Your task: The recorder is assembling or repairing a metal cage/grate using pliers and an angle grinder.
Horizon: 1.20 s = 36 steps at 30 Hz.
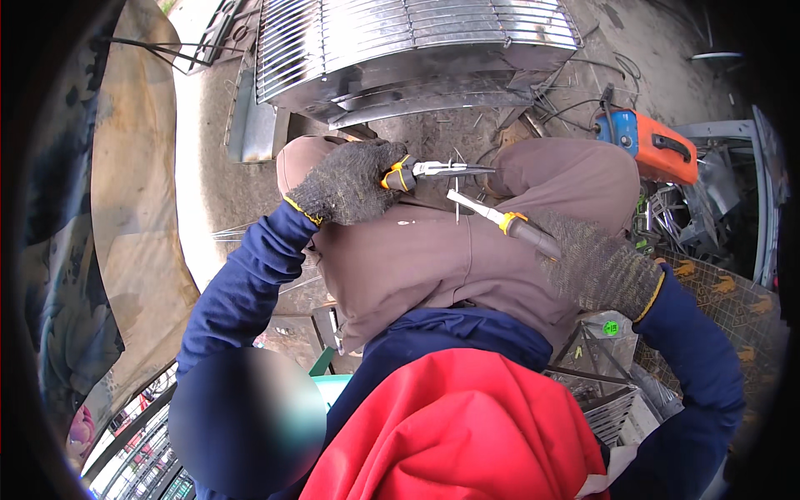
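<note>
Left hand [346, 183], in a dark knit glove with a yellow cuff, is wrapped around the handles of some pliers [398, 175], held out over the person's lap with the metal nose pointing right. A skinny metal rod [457, 208] crosses right by that nose, though I honestly can't tell if it's clamped or just passing by. Right hand [604, 265], same kinda glove, is closed around a hand tool [532, 233] with a grey grip, an orange collar and a flat silver tip. That tip aims up and left toward the pliers, near the rod. Both tools sit above brown pants [417, 258]. Past the knees there's a wire rack [417, 25] on top of a big sheet metal box [400, 83], and an orange and blue machine [658, 148] is off to the right on the floor [212, 137].
</note>
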Available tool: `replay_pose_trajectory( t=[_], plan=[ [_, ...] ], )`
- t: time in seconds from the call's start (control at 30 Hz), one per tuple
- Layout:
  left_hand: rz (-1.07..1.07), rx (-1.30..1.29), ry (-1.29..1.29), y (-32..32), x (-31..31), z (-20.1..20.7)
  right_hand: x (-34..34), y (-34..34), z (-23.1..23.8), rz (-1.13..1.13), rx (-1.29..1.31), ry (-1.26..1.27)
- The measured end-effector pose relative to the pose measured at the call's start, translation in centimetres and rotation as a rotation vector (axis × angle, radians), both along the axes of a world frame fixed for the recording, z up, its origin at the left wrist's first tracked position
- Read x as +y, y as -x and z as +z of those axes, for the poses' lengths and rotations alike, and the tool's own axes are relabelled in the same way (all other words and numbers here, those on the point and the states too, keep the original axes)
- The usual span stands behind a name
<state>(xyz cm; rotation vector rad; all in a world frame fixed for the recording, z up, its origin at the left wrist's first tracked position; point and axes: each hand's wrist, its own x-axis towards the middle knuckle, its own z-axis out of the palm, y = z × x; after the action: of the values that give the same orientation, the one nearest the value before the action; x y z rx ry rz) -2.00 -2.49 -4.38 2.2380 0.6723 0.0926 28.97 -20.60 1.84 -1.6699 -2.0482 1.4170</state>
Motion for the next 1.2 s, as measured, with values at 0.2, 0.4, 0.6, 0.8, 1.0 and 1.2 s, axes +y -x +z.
replay_pose_trajectory(
  t=[0.2, 0.4, 0.6, 0.8, 1.0, 1.2],
  plan=[
    [0.003, -0.047, 0.165, 0.2, 0.3, 0.0, 0.7, -0.9, 0.3, 0.012, -0.037, 0.059],
    [-0.051, -0.030, 0.163, 0.0, 0.6, 0.0, 1.1, -1.4, 0.7, 0.040, -0.192, 0.105],
    [-0.026, -0.021, 0.189, 0.3, 0.6, -0.2, 1.2, -1.9, 0.4, 0.292, -0.321, -0.114],
    [0.026, 0.019, 0.346, 0.8, 0.9, -1.1, 2.0, -2.4, -0.1, 0.393, -0.275, -0.407],
    [-0.023, 0.116, 0.320, -0.3, 1.4, -0.2, 3.0, -1.8, 2.1, 0.398, -0.487, -0.059],
    [0.163, 0.031, -0.055, 0.3, -0.1, 0.7, 2.6, -3.0, 6.7, 0.189, -0.421, -0.003]
  ],
)
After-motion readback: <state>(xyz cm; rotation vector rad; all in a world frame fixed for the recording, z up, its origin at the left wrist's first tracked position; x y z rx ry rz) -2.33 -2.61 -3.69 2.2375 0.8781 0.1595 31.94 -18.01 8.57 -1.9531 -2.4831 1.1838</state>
